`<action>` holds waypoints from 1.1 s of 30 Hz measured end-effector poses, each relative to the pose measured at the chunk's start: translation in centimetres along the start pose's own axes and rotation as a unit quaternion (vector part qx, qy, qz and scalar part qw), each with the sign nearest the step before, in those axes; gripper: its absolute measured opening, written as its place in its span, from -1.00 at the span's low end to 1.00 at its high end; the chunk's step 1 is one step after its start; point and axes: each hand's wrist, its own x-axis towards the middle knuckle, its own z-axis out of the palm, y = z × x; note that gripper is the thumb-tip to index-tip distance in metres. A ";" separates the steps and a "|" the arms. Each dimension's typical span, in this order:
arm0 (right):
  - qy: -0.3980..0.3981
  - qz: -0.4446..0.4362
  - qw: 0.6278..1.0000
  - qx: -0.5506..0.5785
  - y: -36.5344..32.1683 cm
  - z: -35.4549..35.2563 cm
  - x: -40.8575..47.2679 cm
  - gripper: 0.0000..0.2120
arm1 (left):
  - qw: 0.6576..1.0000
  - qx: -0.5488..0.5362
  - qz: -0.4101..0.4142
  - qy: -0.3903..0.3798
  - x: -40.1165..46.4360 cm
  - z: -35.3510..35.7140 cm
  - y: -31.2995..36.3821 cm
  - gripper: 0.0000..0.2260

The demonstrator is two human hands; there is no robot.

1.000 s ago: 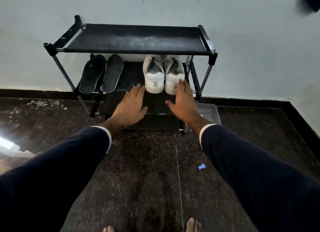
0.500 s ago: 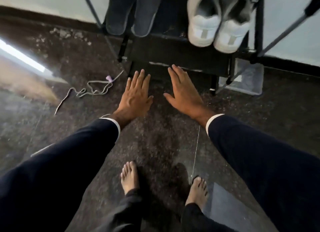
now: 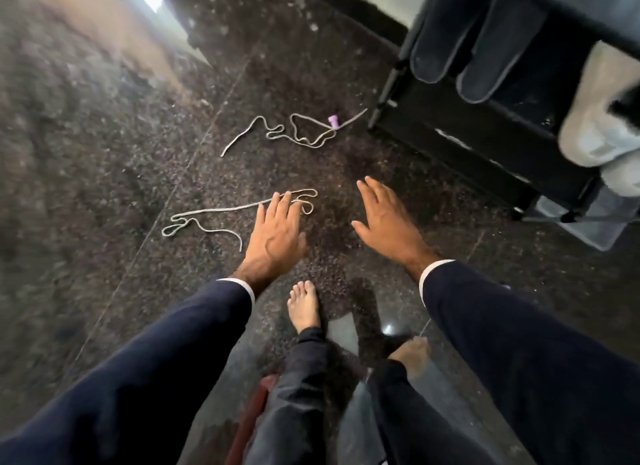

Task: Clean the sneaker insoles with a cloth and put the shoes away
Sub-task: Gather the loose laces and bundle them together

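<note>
Two sneakers (image 3: 599, 125) heel-out on rack (image 3: 450, 142).

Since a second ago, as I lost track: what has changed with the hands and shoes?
Both hands have drawn back from the white sneakers; the left hand now reaches the nearer lace, the right hand hovers open. Sneakers and insoles stayed on the rack.

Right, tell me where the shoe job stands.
Done: white sneakers and dark insoles sit on the rack. In hand: left hand reaches the near lace, open; right hand empty. Left: both laces, far lace included, lie on the floor.
</note>
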 end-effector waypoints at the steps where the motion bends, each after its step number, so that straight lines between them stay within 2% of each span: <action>1: -0.001 0.010 1.000 0.013 -0.9 0.1 0.4 -0.25 | 1.000 -0.006 -0.009 -0.007 -0.4 -0.1 -0.9 -0.39; 6: -0.042 0.029 0.998 0.049 -4.6 1.0 2.9 -0.31 | 0.996 -0.051 -0.064 -0.040 -1.2 -0.8 -4.9 -0.41; 9: -0.076 0.016 0.996 0.036 -6.0 1.7 5.1 -0.34 | 0.993 -0.073 -0.090 -0.032 -0.8 -1.0 -7.0 -0.45; 14: -0.097 -0.023 0.995 0.022 -8.6 3.3 9.6 -0.49 | 0.990 -0.095 -0.103 -0.027 -0.3 -0.6 -10.7 -0.37; 18: -0.128 -0.046 0.991 -0.002 -10.2 5.4 13.1 -0.60 | 0.978 -0.140 -0.151 -0.032 0.5 0.2 -13.9 -0.65; 20: -0.154 -0.045 0.987 -0.009 -10.5 7.3 14.6 -0.63 | 0.971 -0.162 -0.171 -0.041 1.3 1.6 -15.6 -0.71; 24: -0.186 -0.031 0.981 -0.046 -9.5 11.9 17.8 -0.67 | 0.963 -0.178 -0.190 -0.065 3.4 6.0 -18.3 -0.69; 30: -0.155 0.030 0.985 -0.070 -6.6 20.4 21.7 -0.68 | 0.960 -0.202 -0.178 -0.079 7.3 14.6 -21.2 -0.68; 33: -0.143 0.034 0.985 -0.087 -5.0 23.8 22.8 -0.67 | 0.961 -0.204 -0.169 -0.081 9.2 18.1 -21.4 -0.68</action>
